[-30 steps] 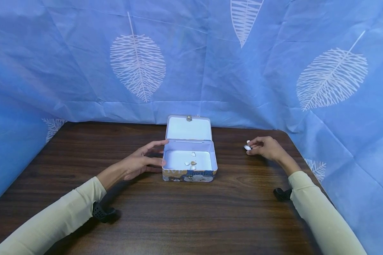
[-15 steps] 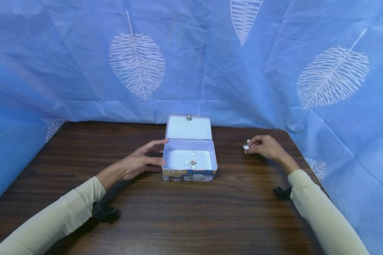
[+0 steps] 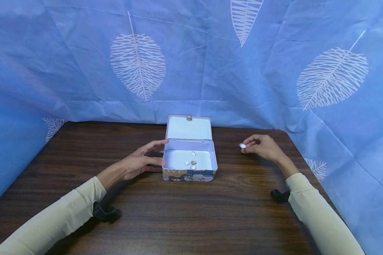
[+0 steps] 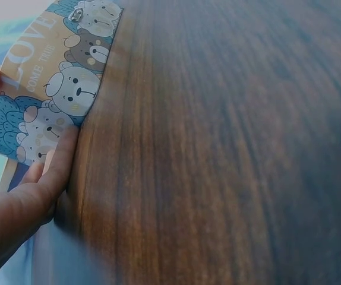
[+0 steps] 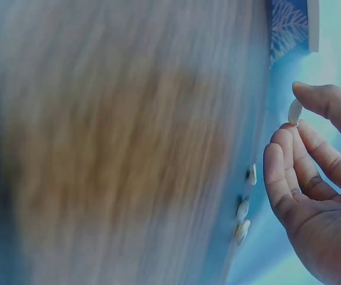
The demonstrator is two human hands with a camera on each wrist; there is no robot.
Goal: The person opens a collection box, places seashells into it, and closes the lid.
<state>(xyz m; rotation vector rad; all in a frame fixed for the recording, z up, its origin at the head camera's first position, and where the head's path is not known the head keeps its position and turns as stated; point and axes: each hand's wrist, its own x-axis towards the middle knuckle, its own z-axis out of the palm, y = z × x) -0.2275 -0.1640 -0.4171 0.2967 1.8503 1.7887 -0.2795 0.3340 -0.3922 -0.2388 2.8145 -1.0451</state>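
Note:
My right hand [image 3: 262, 147] pinches a small white shell [image 5: 295, 111] between thumb and fingertips, over the right part of the table. My left hand [image 3: 137, 162] rests at the left side of a metal tin box [image 3: 190, 176], its fingers spread along the wall and touching it. The box has bears and lettering printed on its outside, a white inside, and its lid [image 3: 189, 129] stands raised at the back. Several small pale shells [image 3: 193, 167] lie on the box floor, one of them brownish [image 3: 193, 162].
In the right wrist view, a few more shells [image 5: 243, 209] lie on the dark wooden table [image 3: 191, 216] near the right hand. A blue curtain [image 3: 191, 63] with white leaf prints hangs behind the table and along its sides.
My right hand has moved a little left with the white shell in its pinch. The left hand and the tin box stay where they were.

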